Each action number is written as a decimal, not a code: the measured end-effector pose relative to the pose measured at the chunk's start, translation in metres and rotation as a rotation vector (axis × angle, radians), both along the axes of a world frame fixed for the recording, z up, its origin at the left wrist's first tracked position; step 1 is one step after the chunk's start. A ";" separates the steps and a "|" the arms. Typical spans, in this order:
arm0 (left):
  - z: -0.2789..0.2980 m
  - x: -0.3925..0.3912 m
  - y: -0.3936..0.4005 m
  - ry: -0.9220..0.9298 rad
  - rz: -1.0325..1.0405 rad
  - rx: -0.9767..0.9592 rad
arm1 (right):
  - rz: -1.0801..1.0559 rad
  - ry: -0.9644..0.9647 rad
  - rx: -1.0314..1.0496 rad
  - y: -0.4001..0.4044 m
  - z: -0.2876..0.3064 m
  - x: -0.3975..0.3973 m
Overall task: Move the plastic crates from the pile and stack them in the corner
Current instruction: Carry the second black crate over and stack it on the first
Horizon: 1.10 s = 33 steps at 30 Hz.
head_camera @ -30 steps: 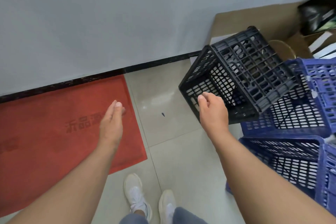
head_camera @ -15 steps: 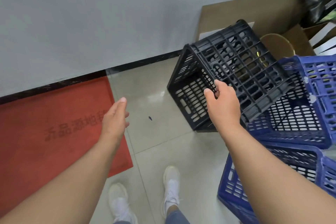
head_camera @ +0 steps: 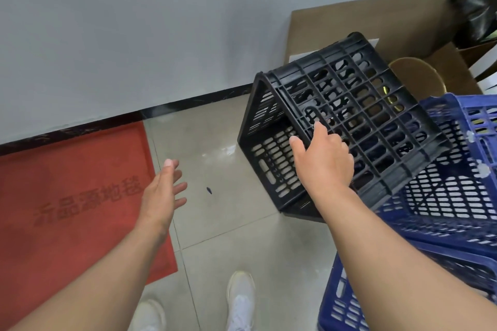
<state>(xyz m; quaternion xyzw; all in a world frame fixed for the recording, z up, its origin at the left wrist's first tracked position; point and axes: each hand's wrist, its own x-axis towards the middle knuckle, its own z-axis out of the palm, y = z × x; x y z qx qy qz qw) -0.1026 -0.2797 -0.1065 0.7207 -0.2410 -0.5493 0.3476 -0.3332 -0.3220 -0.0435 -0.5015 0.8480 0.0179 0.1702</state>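
A black plastic crate [head_camera: 357,105] is tipped on its side, its slotted base facing up and its open mouth facing left and down. It leans on a blue crate [head_camera: 462,196]. My right hand [head_camera: 324,161] grips the black crate's edge where base meets side wall. Another blue crate [head_camera: 357,301] lies below at the lower right, partly hidden by my right forearm. My left hand [head_camera: 164,191] hovers over the floor with fingers apart, holding nothing.
A red doormat [head_camera: 67,196] with characters lies on the left against the black skirting of the grey wall [head_camera: 134,21]. Cardboard boxes [head_camera: 376,21] and a round gold-rimmed thing [head_camera: 414,75] sit behind the crates. My white shoes [head_camera: 239,301] stand on the tiled floor.
My right hand shifted from the crate's rim to its base edge, and the black crate turned further onto its side. The view drifted, and my left hand opened slightly.
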 end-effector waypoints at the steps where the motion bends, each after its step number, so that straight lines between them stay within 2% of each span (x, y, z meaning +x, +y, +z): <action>1: -0.006 -0.001 0.000 0.008 0.001 0.007 | 0.007 0.014 -0.008 0.000 -0.004 0.000; 13: -0.038 0.002 0.001 0.015 -0.002 0.036 | 0.024 0.023 -0.208 -0.007 -0.019 -0.007; 18: -0.041 0.000 0.004 -0.014 -0.012 0.070 | 0.030 0.057 -0.298 -0.017 0.008 -0.028; 24: -0.051 0.009 0.010 -0.180 -0.047 0.137 | 0.008 0.002 -0.306 -0.022 0.049 -0.035; 27: -0.062 0.025 0.011 -0.191 0.062 0.256 | 0.041 -0.042 -0.330 -0.021 0.070 -0.033; 30: -0.062 0.045 0.012 -0.035 0.222 0.319 | 0.050 -0.064 -0.327 -0.021 0.080 -0.028; 33: -0.060 0.075 0.021 -0.087 0.227 0.352 | 0.063 -0.084 -0.297 -0.021 0.078 -0.015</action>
